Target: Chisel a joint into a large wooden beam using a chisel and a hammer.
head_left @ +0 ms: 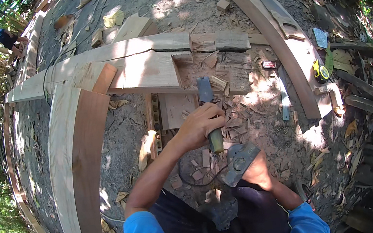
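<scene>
My left hand is wrapped round the handle of a chisel, whose wide blade points away from me toward the notched timber beam. Rough, splintered wood and chips lie in the beam's cut-out, just beyond the blade. Lower and to the right, my right hand grips a flat grey metal tool with a round mark on its face. That tool hides most of the right fingers, and its exact kind is unclear. It sits just below the butt of the chisel handle.
A thick timber runs along my left. On the right, another beam carries a handsaw and a yellow tape measure. A metal ruler and a small red box lie nearby. Wood chips and dry leaves cover the ground.
</scene>
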{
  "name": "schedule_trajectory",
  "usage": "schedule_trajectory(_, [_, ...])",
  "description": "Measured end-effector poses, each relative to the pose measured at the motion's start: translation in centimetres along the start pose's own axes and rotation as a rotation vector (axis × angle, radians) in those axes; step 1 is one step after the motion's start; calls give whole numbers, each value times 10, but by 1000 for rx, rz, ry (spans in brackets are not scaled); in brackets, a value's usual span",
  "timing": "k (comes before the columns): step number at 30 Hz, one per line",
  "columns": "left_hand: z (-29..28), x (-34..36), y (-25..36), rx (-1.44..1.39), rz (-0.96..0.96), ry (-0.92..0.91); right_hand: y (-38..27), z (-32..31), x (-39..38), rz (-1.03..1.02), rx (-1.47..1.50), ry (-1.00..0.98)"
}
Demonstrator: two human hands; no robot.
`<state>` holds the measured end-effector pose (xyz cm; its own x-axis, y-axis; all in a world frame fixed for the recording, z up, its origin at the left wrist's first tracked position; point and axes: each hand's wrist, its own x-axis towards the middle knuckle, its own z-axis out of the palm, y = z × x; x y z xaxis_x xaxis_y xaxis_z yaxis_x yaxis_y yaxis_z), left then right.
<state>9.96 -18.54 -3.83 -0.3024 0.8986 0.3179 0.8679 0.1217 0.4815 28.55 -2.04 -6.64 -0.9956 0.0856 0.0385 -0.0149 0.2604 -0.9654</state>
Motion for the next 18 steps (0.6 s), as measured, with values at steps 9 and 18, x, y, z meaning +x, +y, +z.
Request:
schedule_trajectory(9, [10, -2, -7, -236, -168, 227, -32, -17, 17, -164, 9, -36])
schedule_trajectory(18, [-7, 22, -27, -192, -84, 321, -23, -10, 59, -388, -386, -15])
